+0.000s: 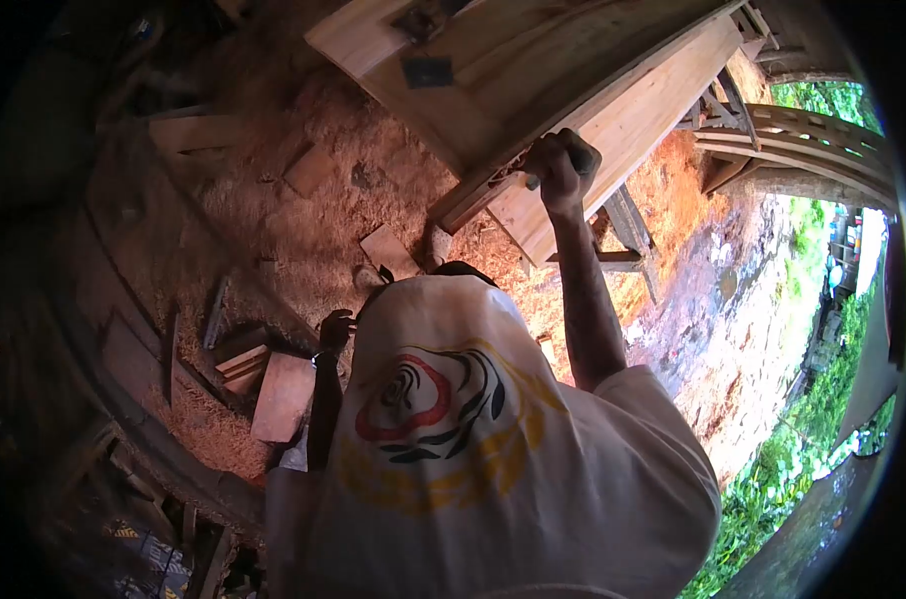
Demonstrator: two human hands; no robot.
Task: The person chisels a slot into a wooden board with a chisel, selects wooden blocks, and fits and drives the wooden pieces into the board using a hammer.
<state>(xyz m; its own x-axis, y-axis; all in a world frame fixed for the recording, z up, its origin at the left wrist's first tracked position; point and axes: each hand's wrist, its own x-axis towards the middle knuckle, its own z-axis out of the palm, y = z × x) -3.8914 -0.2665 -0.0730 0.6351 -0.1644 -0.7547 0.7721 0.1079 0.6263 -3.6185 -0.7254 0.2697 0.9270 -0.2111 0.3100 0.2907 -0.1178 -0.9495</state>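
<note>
My right hand point(561, 172) is raised over the edge of a long wooden board point(617, 125), its fingers wrapped round a dark tool point(582, 155) with a rounded end; the rest of the tool is mostly hidden by the hand. Below the fist, the corner of a wooden frame point(460, 202) meets the board. My left hand point(336, 329) hangs low beside my shirt, fingers loosely bent and apart, with nothing visible in it. A bracelet point(318, 356) circles that wrist.
A large panel point(503, 90) lies beside the board, with a dark block point(428, 71) on it. Wood supports point(627, 225) stand below. Sawdust, a loose wood piece point(391, 250) and stacked offcuts point(243, 361) cover parts of the ground. Curved wooden pieces point(802, 150) are at the right.
</note>
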